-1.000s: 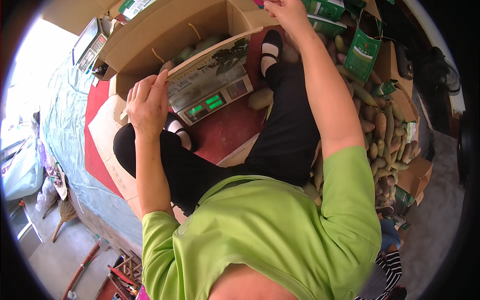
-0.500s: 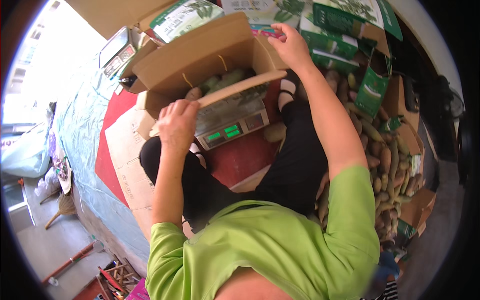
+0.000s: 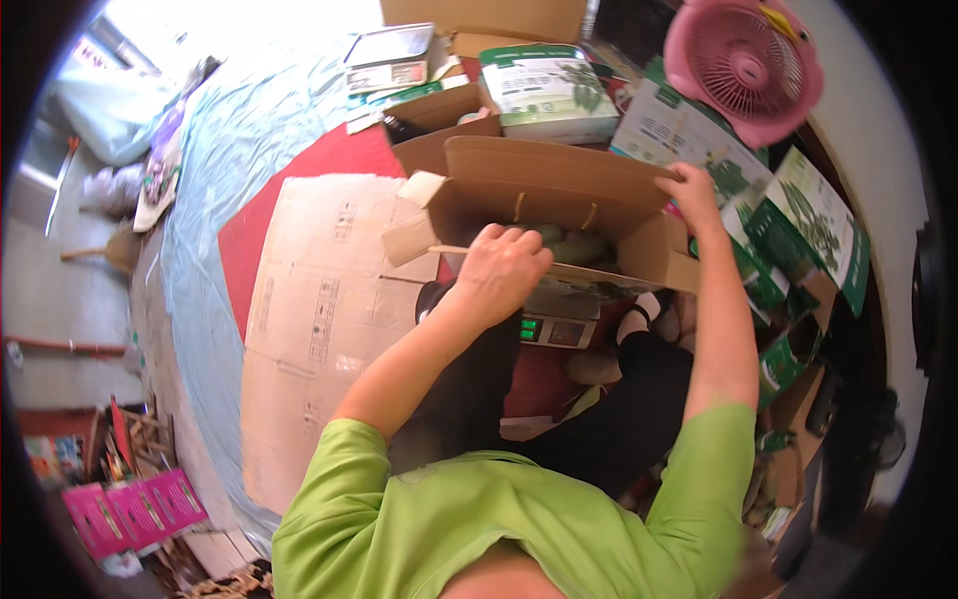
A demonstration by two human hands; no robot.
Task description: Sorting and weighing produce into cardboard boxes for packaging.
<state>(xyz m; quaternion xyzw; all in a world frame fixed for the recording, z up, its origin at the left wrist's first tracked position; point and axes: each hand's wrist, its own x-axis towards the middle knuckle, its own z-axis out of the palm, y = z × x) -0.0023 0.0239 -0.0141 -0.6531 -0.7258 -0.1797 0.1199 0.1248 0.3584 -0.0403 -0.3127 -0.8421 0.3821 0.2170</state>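
Observation:
An open brown cardboard box [image 3: 539, 195] sits on a digital scale [image 3: 554, 324] whose green display shows below the box's near flap. Green produce [image 3: 574, 245] lies inside the box. My left hand [image 3: 504, 270] rests curled over the box's near edge, gripping the flap. My right hand [image 3: 689, 190] holds the far right corner of the box's rim. My legs in black trousers [image 3: 639, 419] lie under the scale, in white socks.
A flattened cardboard sheet [image 3: 319, 299] covers a red mat and a pale blue sheet [image 3: 200, 250] on the left. Green-and-white printed cartons [image 3: 549, 90] stack behind and to the right. A pink fan [image 3: 743, 60] stands at the top right. A second scale [image 3: 389, 55] sits at the back.
The view has swung left and down. My left hand moved from above the scale onto the box's near flap; my right hand stays at the box's far corner.

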